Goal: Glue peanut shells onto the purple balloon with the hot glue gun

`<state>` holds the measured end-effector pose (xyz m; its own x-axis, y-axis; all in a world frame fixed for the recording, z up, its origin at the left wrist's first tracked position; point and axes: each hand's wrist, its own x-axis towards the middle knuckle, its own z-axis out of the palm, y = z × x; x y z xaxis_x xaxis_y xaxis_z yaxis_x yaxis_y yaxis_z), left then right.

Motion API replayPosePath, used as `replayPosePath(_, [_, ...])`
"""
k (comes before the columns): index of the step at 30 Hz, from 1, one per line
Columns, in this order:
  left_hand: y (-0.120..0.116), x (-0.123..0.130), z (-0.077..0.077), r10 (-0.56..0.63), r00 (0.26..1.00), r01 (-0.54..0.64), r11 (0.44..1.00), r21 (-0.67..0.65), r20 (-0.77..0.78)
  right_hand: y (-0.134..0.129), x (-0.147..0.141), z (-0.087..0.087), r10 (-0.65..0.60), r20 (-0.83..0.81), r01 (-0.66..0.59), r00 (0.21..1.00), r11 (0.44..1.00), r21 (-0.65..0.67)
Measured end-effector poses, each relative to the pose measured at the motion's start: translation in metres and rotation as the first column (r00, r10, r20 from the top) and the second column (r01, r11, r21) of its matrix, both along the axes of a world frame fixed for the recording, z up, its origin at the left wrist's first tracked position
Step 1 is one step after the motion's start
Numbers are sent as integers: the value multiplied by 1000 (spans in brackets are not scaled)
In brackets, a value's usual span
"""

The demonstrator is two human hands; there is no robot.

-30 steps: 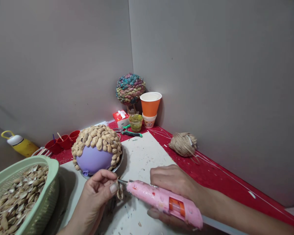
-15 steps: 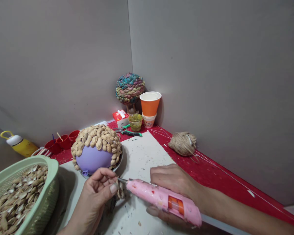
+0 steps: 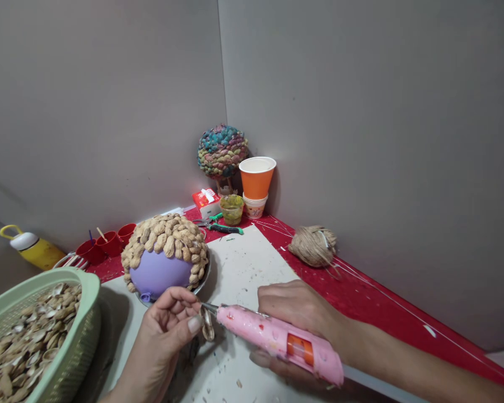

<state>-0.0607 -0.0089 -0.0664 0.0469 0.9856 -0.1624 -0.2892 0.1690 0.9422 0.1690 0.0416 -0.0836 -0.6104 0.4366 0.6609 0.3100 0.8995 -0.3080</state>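
My left hand pinches a peanut shell between thumb and fingertips, its hollow side partly visible. In my right hand is a pink hot glue gun, gripped around the body, with its metal nozzle pointing left at the shell's upper end. Whether the nozzle touches the shell I cannot tell. Just behind my left hand, a purple balloon sits in a metal bowl. Peanut shells cover its top and sides, leaving a purple patch bare towards me.
A green basket of peanut shells stands at left. Behind are red cups, a yellow bottle, pliers, a tissue pack, paper cups and a colourful shell-covered tree. A twine ball lies near the right wall.
Both hands keep nearly the same place. The glue gun's rear end has dipped slightly, and the peanut shell has turned a little at the nozzle.
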Motion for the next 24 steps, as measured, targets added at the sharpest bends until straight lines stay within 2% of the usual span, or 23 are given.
replayPosePath(10, [-3, 2, 4, 40, 999, -40, 999, 31, -2, -1, -1, 2, -16, -15, 16, 1000, 998, 56])
replayPosePath(24, [-2, 4, 5, 69, 998, -69, 996, 57, 14, 0, -1, 5, -12, -21, 13, 1000, 998, 63])
